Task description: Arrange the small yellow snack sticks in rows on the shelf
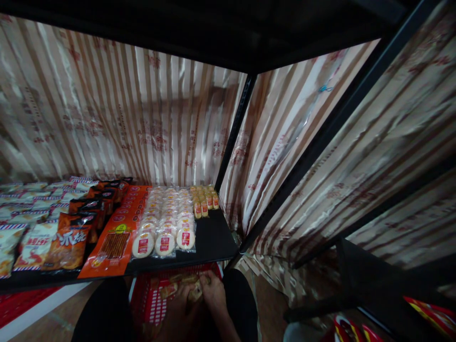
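Low in the view, below the shelf edge, my left hand (pixel 180 304) and my right hand (pixel 213 293) reach into a red basket (pixel 149 304) between my knees. Both hands close around small brownish snack packets (pixel 195 290) lying in the basket. The fingers are dim and partly hidden. Above them a black shelf (pixel 213 237) carries rows of round white cakes in clear wrap (pixel 164 223), a small cluster of yellow packets (pixel 204 199), long orange packs (pixel 119 237) and dark orange snack bags (pixel 76 232).
White snack bags (pixel 24 213) fill the shelf's left end. Striped brown paper (pixel 142 118) lines the rack behind and to the right. Black rack posts (pixel 233 137) cross diagonally. Another shelf (pixel 374 280) with red packaging (pixel 427 313) sits at lower right.
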Available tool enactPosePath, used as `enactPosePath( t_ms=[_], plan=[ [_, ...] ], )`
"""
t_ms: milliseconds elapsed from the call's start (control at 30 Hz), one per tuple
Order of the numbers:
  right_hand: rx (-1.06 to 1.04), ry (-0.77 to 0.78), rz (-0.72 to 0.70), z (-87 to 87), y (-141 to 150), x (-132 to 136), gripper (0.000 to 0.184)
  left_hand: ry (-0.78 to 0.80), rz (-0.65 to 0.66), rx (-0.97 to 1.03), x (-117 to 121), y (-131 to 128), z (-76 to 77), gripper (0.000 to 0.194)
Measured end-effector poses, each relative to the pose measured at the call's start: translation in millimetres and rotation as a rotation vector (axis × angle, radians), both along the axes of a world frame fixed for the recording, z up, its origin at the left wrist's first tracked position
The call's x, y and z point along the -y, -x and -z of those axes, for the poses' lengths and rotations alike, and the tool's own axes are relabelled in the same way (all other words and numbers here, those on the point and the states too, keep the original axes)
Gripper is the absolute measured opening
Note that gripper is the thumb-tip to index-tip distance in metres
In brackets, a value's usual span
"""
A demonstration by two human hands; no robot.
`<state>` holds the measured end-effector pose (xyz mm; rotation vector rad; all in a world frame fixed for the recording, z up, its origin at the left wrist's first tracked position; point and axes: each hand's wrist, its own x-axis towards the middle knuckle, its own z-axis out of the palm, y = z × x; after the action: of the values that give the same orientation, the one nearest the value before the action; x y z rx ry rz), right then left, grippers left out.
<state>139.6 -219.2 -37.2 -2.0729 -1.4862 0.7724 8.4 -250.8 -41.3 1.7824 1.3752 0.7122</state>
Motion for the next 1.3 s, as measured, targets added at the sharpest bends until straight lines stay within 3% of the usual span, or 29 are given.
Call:
enactPosePath(
  t_ms=[133, 367, 567, 967, 1300],
  plan=[
    [-0.019, -0.018, 0.006, -0.5, -3, 0, 0.025, 0.044, 0.022, -0.003, 3, -2, -0.3, 0.031],
    [-0.034, -0.002, 0.017, -9.4, -6, 2, 0.022, -0.002, 0.066, 0.037, 4, -2, 9.5, 0.037],
    [-0.052, -0.016, 0.022, -7.3, -8, 2, 0.022, -0.047, 0.07, 0.011, 4, -4, 15.6, 0.037],
    [-0.088, -0.059, -0.01, 0.0, -12, -2, 0.027, -0.021, 0.024, 0.05, 2, -7, 11.1, 0.036],
    [-0.138, -0.101, 0.021, -5.4, -11, -6, 0.042, 0.075, -0.019, 0.093, 0, -7, 0.3, 0.044]
  ],
)
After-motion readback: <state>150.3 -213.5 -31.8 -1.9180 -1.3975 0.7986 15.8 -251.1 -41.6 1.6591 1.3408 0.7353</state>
